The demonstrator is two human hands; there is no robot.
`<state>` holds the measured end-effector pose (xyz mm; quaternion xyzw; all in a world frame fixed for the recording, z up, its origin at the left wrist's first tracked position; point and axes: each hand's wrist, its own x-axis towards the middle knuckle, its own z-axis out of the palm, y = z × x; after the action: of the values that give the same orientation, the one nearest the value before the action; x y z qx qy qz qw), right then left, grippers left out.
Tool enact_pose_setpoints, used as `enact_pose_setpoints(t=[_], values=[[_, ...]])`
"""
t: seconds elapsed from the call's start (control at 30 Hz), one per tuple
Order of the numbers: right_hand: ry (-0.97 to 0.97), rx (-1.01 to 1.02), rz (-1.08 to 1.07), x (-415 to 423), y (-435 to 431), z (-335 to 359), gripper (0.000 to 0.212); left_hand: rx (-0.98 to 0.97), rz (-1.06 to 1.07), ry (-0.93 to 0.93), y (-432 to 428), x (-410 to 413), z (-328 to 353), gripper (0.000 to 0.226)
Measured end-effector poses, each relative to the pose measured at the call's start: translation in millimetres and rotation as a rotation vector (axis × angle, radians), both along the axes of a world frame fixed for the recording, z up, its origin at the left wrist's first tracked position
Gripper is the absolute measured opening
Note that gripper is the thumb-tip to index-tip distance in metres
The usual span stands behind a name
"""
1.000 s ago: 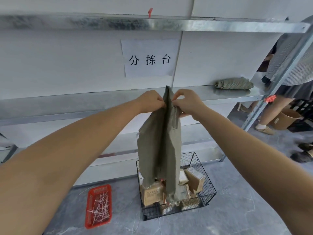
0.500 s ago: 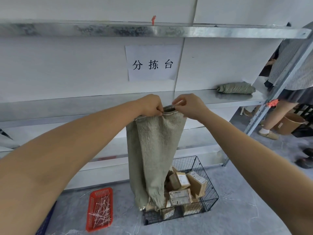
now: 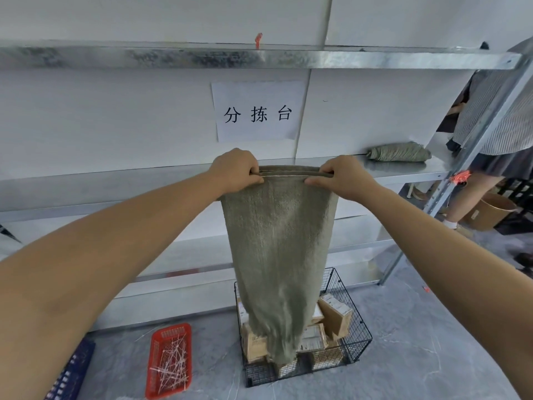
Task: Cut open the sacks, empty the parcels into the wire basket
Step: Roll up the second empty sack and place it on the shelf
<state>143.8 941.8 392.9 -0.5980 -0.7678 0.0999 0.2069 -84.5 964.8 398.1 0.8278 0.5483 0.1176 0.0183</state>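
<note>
A limp grey-green woven sack (image 3: 278,249) hangs flat in front of me, its lower end dangling into the black wire basket (image 3: 357,339) on the floor. My left hand (image 3: 235,170) grips the sack's top edge at the left corner and my right hand (image 3: 344,176) grips it at the right corner, the edge stretched taut between them. Several brown cardboard parcels (image 3: 336,316) lie in the basket, partly hidden behind the sack.
A metal shelf rack (image 3: 173,180) stands behind, with a rolled sack (image 3: 399,153) on its middle shelf and a paper sign (image 3: 258,111) on the wall. A red tray of cut ties (image 3: 170,360) lies left of the basket. A person's legs (image 3: 476,194) and a brown bucket (image 3: 490,210) are at right.
My hands have moved apart along the sack's top edge, spreading the bunched, folded sack out flat and wide. The sack's lower end stays over the basket.
</note>
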Motion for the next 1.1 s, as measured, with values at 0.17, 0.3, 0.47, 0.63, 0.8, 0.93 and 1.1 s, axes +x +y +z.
enact_pose_setpoints(t=[0.17,0.3,0.47,0.63,0.8,0.93,1.1], values=[[-0.150,-0.020,0.098,13.9,-8.7,21.9,0.031,0.080,0.000,0.025,-0.2,0.1,3.8,0.026],[-0.202,0.010,0.020,29.6,-11.4,39.7,0.043,0.120,-0.035,-0.047,0.2,2.4,8.1,0.021],[-0.201,0.062,-0.093,46.8,-7.5,32.1,0.056,0.109,-0.047,-0.151,-1.4,6.0,14.0,0.022],[-0.075,0.161,-0.120,42.9,-19.3,22.2,0.028,0.117,-0.065,-0.075,-4.1,8.2,16.3,0.022],[-0.394,0.083,-0.044,18.3,-24.9,27.4,0.039,0.180,-0.124,0.026,-13.6,16.5,22.9,0.013],[-0.509,0.257,-0.046,-5.2,-26.7,16.8,0.010,0.228,-0.143,0.234,-22.1,18.3,30.2,0.010],[-0.406,0.344,0.002,-15.5,-31.0,-0.8,0.022,0.213,-0.130,0.404,-30.8,26.0,29.6,0.036]])
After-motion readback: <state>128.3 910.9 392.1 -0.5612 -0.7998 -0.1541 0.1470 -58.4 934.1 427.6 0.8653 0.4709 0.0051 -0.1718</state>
